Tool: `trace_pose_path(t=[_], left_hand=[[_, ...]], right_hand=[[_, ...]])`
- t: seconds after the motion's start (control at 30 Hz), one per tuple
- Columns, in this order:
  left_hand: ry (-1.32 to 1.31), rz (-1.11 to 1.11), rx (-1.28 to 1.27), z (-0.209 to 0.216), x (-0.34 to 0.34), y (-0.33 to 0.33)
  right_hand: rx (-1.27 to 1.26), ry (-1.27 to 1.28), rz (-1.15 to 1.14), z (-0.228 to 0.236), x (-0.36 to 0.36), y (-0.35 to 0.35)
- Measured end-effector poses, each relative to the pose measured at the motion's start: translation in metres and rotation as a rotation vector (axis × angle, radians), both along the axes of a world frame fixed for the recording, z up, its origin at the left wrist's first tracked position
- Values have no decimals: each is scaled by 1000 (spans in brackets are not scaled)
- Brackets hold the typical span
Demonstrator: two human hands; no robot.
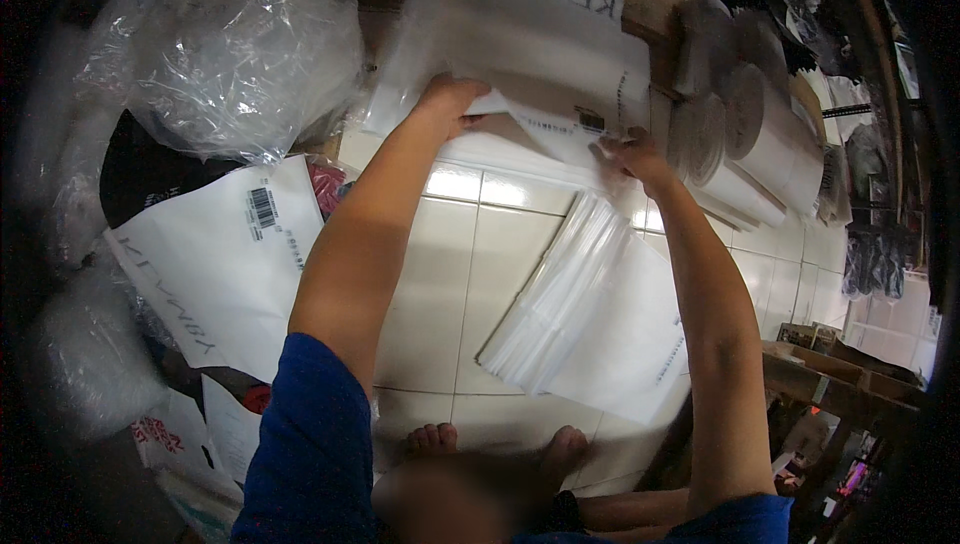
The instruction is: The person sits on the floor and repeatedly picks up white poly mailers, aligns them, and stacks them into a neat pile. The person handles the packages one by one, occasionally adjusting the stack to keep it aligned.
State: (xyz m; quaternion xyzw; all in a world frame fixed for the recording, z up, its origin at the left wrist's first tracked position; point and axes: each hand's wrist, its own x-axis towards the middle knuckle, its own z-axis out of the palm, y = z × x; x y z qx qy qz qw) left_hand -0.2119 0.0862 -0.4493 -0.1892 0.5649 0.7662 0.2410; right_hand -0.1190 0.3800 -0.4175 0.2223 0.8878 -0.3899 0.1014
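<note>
A stack of white plastic bags [540, 49] with dark print lies ahead of me, its near edge partly lifted and folded. My left hand [452, 104] is at the left part of that edge, thumb and bent fingers closed on the top bag. At the near right corner, my right hand [632, 158] pinches the same bag's edge; its fingertips are slightly blurred. Below the right hand, a second pile of white bags [600, 319] lies fanned out on the tiles, with layered folded edges along its left side.
A bulging clear plastic sack [250, 59] stands at the far left, with a printed white bag [215, 264] below it. White rolls [765, 134] lie at the right. A wooden frame [840, 379] stands at the lower right. My bare feet [432, 439] are on the tiled floor [425, 284].
</note>
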Motion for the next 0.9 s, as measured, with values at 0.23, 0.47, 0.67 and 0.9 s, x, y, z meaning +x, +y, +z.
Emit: trace_pose_path(t=[0.23,0.47,0.67,0.9], left_hand=[[58,318,764,69,8,57],[123,141,730,116,92,85],[-14,-51,824,76,142,69],[-275,361,1030,25,104,12]], right_hand=[[-629,-93,-334,97,43,-31],[-1414,382,-470,119,23,-62],[-887,306,-441,95,8,-26],[-628,457,-248,175,14,-26]])
